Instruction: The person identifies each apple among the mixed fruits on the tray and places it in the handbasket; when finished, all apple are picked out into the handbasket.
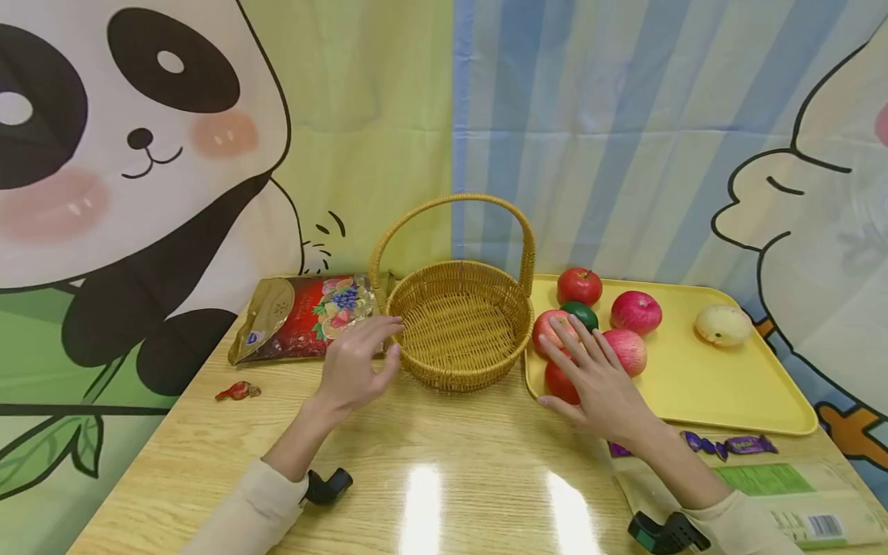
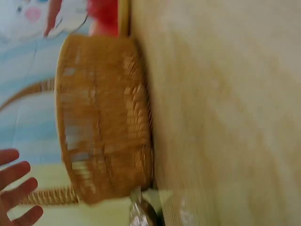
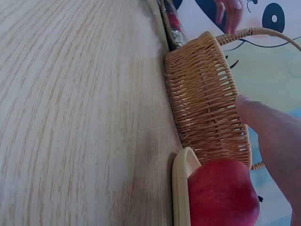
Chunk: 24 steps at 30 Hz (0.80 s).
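A wicker basket (image 1: 454, 378) with a tall handle stands in the middle of the table, and its woven floor shows. My left hand (image 1: 355, 368) hovers at the basket's left rim with fingers loosely bent, holding nothing. At the left end of a yellow tray (image 1: 694, 385), my right hand (image 1: 607, 389) spreads its fingers over a cluster of apples. Under and beside them are a red apple (image 1: 559, 383), a pinkish apple (image 1: 545, 330) and a paler apple (image 1: 627, 351). In the right wrist view a red apple (image 3: 221, 195) lies below the thumb.
Behind the cluster are a dark green fruit (image 1: 581, 314) and more apples (image 1: 579, 287). A pale yellow fruit (image 1: 723, 324) lies farther right. A red-and-gold bag (image 1: 298, 320) and a red candy (image 1: 239, 391) are left; purple candies (image 1: 749, 445) and a flat package (image 1: 770, 501) front right.
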Each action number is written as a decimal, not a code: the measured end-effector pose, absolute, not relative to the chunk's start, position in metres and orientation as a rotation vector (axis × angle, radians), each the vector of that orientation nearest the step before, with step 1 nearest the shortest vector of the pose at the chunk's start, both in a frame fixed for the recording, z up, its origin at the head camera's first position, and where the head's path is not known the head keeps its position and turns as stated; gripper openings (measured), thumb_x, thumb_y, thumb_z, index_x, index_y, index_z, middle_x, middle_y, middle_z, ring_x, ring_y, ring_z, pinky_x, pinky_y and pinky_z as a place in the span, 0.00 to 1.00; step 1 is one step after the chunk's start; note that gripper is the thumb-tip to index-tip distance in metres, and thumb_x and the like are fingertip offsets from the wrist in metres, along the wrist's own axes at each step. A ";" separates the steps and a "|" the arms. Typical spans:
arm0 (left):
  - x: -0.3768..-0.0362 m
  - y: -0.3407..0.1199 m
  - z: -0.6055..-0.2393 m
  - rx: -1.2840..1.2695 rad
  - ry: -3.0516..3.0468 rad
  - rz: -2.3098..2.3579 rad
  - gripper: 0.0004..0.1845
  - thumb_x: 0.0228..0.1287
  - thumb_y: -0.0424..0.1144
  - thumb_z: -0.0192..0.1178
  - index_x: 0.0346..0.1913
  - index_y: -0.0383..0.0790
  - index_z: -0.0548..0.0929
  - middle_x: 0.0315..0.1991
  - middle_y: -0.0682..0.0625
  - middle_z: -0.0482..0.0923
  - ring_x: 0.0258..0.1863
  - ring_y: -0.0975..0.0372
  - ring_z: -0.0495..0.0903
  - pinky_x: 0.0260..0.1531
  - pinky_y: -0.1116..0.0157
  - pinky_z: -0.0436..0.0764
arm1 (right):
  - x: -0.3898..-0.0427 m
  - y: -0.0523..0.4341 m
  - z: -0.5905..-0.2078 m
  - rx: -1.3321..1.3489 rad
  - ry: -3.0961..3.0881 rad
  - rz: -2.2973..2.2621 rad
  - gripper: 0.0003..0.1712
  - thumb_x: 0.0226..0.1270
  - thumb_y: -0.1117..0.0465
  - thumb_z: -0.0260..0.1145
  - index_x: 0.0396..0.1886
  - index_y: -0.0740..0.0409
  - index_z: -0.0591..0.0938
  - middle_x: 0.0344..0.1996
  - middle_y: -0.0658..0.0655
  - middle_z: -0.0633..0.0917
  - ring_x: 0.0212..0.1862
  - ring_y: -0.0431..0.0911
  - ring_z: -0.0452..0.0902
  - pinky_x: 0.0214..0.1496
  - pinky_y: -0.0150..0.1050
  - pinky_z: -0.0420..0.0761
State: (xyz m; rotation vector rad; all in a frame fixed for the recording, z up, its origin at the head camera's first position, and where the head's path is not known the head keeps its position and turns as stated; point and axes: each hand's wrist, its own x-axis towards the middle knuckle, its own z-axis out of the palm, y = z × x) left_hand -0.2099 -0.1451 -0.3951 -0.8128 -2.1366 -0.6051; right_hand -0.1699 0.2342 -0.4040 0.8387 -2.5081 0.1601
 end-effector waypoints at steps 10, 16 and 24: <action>-0.252 -0.192 -0.379 -0.073 -2.589 -1.566 0.23 0.74 0.51 0.48 0.59 0.38 0.77 0.58 0.40 0.78 0.56 0.48 0.78 0.50 0.58 0.80 | -0.168 0.252 -0.388 0.764 -2.584 0.393 0.54 0.56 0.43 0.73 0.77 0.50 0.57 0.75 0.57 0.60 0.75 0.57 0.54 0.73 0.59 0.59; -0.280 -0.195 -0.378 -0.139 -2.640 -2.114 0.32 0.77 0.51 0.45 0.72 0.31 0.60 0.71 0.34 0.61 0.71 0.44 0.63 0.67 0.51 0.69 | -0.169 0.263 -0.385 0.746 -2.619 0.472 0.51 0.51 0.49 0.77 0.72 0.58 0.65 0.70 0.62 0.68 0.67 0.62 0.67 0.61 0.63 0.72; -0.303 -0.183 -0.388 -0.189 -2.596 -2.436 0.28 0.79 0.47 0.40 0.70 0.30 0.60 0.71 0.33 0.60 0.71 0.44 0.61 0.69 0.48 0.66 | -0.165 0.263 -0.390 0.691 -2.763 0.610 0.46 0.55 0.49 0.75 0.70 0.61 0.68 0.66 0.67 0.71 0.65 0.64 0.68 0.61 0.63 0.73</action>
